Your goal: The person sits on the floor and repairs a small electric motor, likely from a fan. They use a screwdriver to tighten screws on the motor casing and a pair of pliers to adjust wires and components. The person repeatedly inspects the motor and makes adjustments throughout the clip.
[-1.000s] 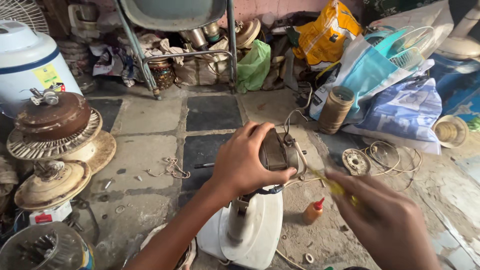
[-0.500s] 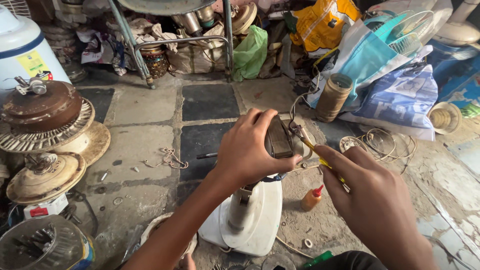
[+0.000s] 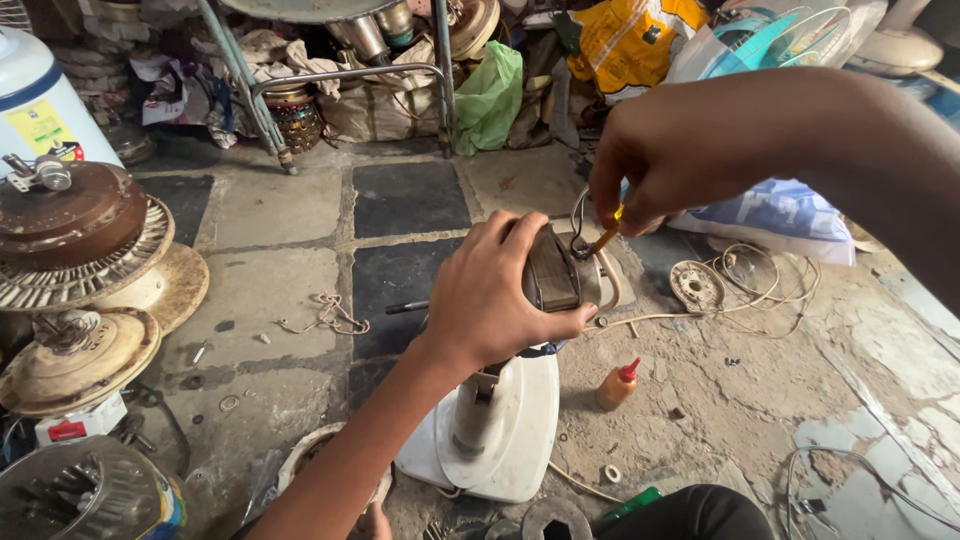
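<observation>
The fan motor (image 3: pixel 562 268) is a squat drum with a dull grey metal casing and a darker band of stacked laminations round its middle. It sits atop the white plastic fan stand (image 3: pixel 500 425), whose smooth shell flares out onto the rough, cracked concrete floor (image 3: pixel 700 400). The motor's long axis lies roughly level, its front end pointing away from the left hand toward the right hand.

The left hand (image 3: pixel 495 295) wraps round the back of the motor, fingers curled over the top and thumb pressed underneath. The right hand (image 3: pixel 665 160) hovers above the motor's front end, its fingers pinching a slim yellow-handled screwdriver (image 3: pixel 603 240) that slants down with its tip at the motor's face, beside a thin wire loop (image 3: pixel 578 215).

Right of the stand and below the motor stands a small orange bottle (image 3: pixel 617 385) with a red cap. Left of the motor, well apart, rests a rusty brown ceiling-fan housing (image 3: pixel 75 215), round and domed.
</observation>
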